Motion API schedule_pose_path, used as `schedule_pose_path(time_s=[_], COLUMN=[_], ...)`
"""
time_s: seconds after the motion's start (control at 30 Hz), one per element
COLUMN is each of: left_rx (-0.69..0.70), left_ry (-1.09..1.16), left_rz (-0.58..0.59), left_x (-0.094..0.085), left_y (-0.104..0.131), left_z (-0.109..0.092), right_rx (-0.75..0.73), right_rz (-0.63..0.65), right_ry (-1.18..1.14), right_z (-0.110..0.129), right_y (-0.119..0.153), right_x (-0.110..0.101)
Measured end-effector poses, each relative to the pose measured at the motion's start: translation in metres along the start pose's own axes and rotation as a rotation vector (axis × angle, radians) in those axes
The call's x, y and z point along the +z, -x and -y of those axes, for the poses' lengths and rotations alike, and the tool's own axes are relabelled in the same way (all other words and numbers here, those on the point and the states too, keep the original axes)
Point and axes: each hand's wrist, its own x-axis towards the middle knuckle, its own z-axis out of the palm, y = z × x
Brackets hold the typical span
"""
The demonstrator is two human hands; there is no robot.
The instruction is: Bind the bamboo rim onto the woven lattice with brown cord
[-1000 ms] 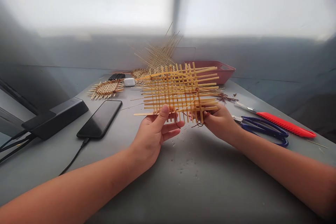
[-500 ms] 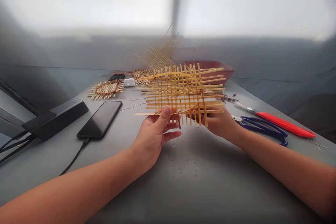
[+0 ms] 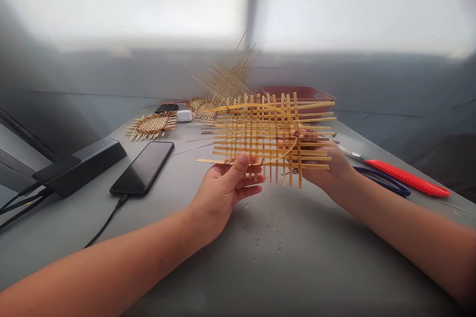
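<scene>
My left hand point(image 3: 226, 188) pinches the lower left edge of a woven lattice of bamboo strips point(image 3: 256, 133), thumb in front and fingers behind. A curved strip point(image 3: 286, 113) arcs across the lattice's face, and thin brown ties show at its right side and bottom. Behind the lattice's right part is my right hand point(image 3: 330, 163); the strips cover most of its fingers, so its hold cannot be made out. The lattice is held up, tilted, above the grey table point(image 3: 267, 267).
A phone point(image 3: 143, 168) and black box point(image 3: 80, 166) lie left. Smaller round weaves point(image 3: 154, 125), a white case point(image 3: 184, 116), a loose weave point(image 3: 232, 77) and a pink basket point(image 3: 325, 96) sit behind. At right are a red-handled knife point(image 3: 407, 176) and blue-handled scissors point(image 3: 385, 181).
The lattice has shifted slightly right and turned a little. My right hand has moved up and right behind it, now covering part of the scissors.
</scene>
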Motion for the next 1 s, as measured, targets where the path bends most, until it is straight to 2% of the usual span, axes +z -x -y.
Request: schedule_pose_path(time_s=[0.13,0.27,0.57,0.77,0.83,1.0], left_rx=[-0.04,-0.076,-0.131,-0.088,-0.08,-0.083], left_ry=[0.062,0.129,0.249,0.239,0.228,0.246], left_rz=[0.008,0.039,-0.003,0.072,0.073,0.005], left_x=[0.002,0.002,0.001,0.001,0.0,0.002], left_y=[0.0,-0.001,-0.007,-0.004,-0.003,-0.003], left_z=[0.0,0.0,0.0,-0.003,-0.004,-0.007], right_rx=[0.027,-0.033,-0.286,-0.276,-0.281,-0.313], right_rz=[0.024,0.077,0.313,0.4,0.388,0.226], right_ry=[-0.031,0.028,0.475,0.633,0.658,0.698], right_z=[-0.005,-0.013,-0.015,-0.024,-0.027,-0.024], right_y=[0.003,0.008,0.018,0.017,0.017,0.018], right_x=[0.003,0.01,0.013,0.009,0.01,0.011])
